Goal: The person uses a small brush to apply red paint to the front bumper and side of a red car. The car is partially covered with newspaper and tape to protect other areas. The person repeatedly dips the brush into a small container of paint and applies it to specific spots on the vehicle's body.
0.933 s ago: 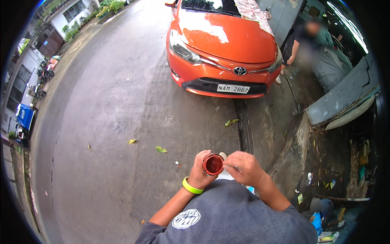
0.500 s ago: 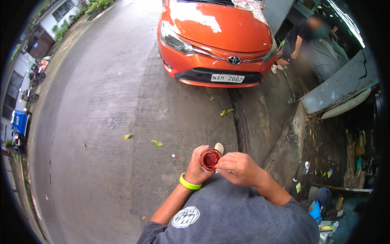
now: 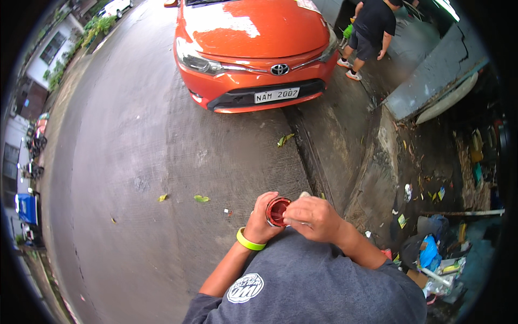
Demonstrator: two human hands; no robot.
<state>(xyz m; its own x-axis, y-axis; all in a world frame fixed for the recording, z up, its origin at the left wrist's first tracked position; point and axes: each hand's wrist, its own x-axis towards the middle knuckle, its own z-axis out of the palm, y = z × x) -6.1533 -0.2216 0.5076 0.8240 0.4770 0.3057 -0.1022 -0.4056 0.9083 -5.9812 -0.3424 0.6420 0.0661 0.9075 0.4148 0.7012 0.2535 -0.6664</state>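
My left hand, with a yellow-green band on its wrist, is wrapped round a small round can in front of my dark shirt. The can's mouth faces up, and its inside and rim are coated in red that looks like paint. My right hand is at the can's right rim with its fingers pinched together. Whatever those fingers hold is mostly hidden behind them, and I cannot make out its kind.
An orange car stands ahead on the wet concrete. A person in dark clothes is beyond it on the right, near a grey metal panel. Mixed rubbish lies at the lower right. Fallen leaves dot the ground.
The view has shifted, so the car sits further left. The person on the right is now more upright. My right hand has moved slightly at the can's mouth; my left still holds the can.
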